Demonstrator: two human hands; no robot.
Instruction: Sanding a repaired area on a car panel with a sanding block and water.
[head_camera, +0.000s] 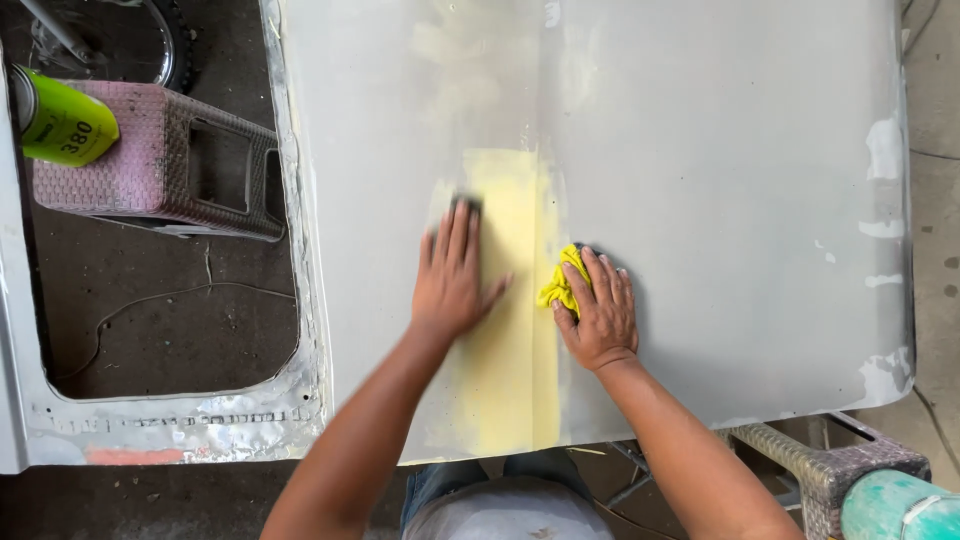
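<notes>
A grey car body panel (700, 150) lies flat in front of me, with a pale yellow filler strip (510, 340) running down its middle. My left hand (452, 278) presses flat on the yellow strip, fingers together, with a small dark pad just showing under the fingertips. My right hand (598, 310) rests on the panel right of the strip and holds a crumpled yellow cloth (562, 285) against the surface.
A pink woven stool (130, 150) stands at the left under a window-shaped opening in the panel frame (300, 300). A green spray can (60, 120) is at the far left. A second woven stool (830, 465) and a teal cylinder (895, 505) sit at bottom right.
</notes>
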